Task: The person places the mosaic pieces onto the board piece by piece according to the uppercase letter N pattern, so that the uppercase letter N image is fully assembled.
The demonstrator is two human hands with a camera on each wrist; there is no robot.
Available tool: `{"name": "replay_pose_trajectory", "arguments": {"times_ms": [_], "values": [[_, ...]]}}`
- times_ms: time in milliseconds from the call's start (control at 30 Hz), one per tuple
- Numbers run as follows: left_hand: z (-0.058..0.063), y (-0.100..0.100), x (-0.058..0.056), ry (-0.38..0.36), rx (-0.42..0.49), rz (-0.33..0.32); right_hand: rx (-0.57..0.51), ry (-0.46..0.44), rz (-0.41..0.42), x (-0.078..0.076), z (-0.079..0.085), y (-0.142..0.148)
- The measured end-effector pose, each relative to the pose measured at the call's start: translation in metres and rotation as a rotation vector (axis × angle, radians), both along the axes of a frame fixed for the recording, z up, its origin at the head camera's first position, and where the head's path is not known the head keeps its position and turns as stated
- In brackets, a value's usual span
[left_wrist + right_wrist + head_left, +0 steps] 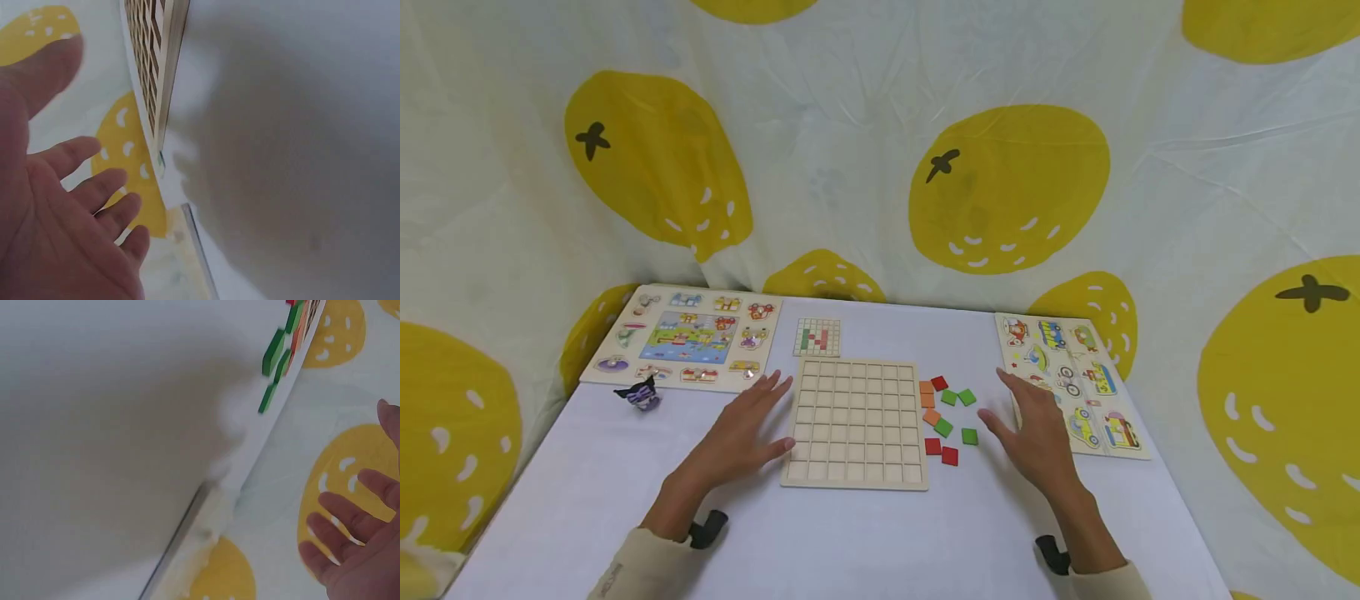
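Observation:
A square wooden grid board (859,423) with rows of shallow recesses lies in the middle of the table. Along its right side are scattered small square tiles: red tiles (950,456), green tiles (970,437) and orange tiles (927,401). My left hand (737,437) hovers by the board's left edge, fingers spread, its palm bare in the left wrist view. On the other side my right hand (1033,429) is held with fingers extended, between the tiles and a picture puzzle. Nothing is in that palm in the right wrist view.
Behind the board lies a small pattern card (817,337) with green and red squares. A wooden picture puzzle (745,300) sits at the back left, another puzzle (1138,446) at the right. A small dark purple figure (642,395) stands at the left.

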State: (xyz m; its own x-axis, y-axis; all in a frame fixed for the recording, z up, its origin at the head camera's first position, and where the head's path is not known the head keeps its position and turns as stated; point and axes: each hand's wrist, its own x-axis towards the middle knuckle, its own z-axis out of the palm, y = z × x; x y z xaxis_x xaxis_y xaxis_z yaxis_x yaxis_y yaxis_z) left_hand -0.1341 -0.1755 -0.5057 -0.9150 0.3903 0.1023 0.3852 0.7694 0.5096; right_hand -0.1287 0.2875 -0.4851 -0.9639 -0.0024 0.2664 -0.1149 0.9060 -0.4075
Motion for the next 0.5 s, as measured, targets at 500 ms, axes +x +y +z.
{"name": "replay_pose_trajectory", "arguments": {"times_ms": [500], "values": [[-0.010, 0.013, 0.017, -0.164, 0.102, -0.028, -0.233, -0.167, 0.089, -0.032, -0.007, -0.050]]}}
